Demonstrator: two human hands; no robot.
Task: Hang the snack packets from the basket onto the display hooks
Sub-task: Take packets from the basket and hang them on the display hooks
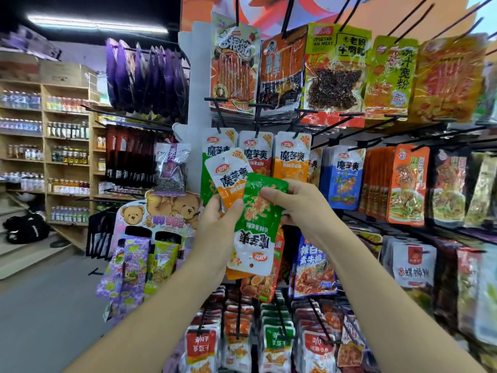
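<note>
I hold snack packets in front of the display rack. My left hand (215, 224) grips a small stack: an orange-and-white packet (228, 179) upright at the top and a green packet (258, 227) turned upside down in front. My right hand (298, 211) pinches the green packet's upper right edge. Just behind hang matching green (208, 168), orange (291, 157) and blue packets (343, 176) on black display hooks (258, 122). The basket is out of view.
Rows of hooked snack packets fill the rack above, right and below. Purple packets (145, 76) hang at the upper left, a bear-printed stand (161, 214) stands left of my hands. Wooden shelves of bottles (45, 146) line the far left wall beyond a grey floor.
</note>
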